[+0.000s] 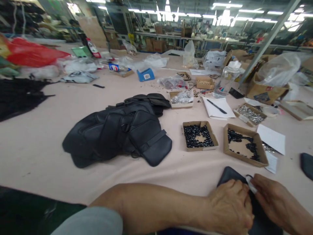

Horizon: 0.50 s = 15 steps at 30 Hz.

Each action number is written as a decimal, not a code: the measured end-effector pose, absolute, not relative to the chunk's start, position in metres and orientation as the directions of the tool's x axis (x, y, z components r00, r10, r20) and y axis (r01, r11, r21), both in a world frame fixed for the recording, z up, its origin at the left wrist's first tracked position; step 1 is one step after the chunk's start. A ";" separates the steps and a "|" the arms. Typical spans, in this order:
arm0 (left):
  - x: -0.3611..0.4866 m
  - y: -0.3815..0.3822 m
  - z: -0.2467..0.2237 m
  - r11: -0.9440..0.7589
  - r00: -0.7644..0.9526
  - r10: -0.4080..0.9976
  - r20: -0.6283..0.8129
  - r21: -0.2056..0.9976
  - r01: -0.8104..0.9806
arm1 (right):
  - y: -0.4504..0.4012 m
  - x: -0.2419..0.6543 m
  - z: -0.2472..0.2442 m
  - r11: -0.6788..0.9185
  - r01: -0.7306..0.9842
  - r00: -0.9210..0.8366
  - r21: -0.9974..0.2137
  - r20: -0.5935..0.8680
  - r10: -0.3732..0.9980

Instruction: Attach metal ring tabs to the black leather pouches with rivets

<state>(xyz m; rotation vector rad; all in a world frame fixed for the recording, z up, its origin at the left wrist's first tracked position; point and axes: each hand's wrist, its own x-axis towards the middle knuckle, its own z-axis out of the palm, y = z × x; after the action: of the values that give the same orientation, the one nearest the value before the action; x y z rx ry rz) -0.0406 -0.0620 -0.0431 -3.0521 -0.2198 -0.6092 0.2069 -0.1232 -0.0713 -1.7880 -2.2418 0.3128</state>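
Observation:
A black leather-like piece (228, 174) lies at the table's lower right, partly covered by both hands. My left hand (227, 205) is closed, its curled fingers pressed down on this piece. Beside it, my right hand (278, 199) is closed in a pinch over the same piece. A small white item (251, 184) with a dark curved end shows at its fingertips; its kind is unclear. Just beyond the hands are two shallow cardboard boxes, the left box (202, 148) and the right box (244, 160), both holding small black parts.
A pile of black leather-like pieces (122, 130) with straps lies mid-table. Further back are a notepad (228, 112) with a pen (217, 106), a box of metal parts (250, 114), a clear bottle (223, 81) and plastic bags. A slanted metal post (269, 40) rises at the right.

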 end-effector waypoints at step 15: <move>-0.039 -0.065 -0.049 -0.990 0.874 0.143 0.464 0.070 0.125 | -0.063 0.183 -0.008 0.034 0.933 -0.020 -0.357 0.044 0.999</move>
<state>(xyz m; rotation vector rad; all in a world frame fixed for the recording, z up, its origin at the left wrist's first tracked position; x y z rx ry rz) -0.0389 -0.0655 -0.0492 -3.0779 -0.2208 -0.7659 0.1828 -0.0630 -0.0082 -1.9771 -2.0333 0.3304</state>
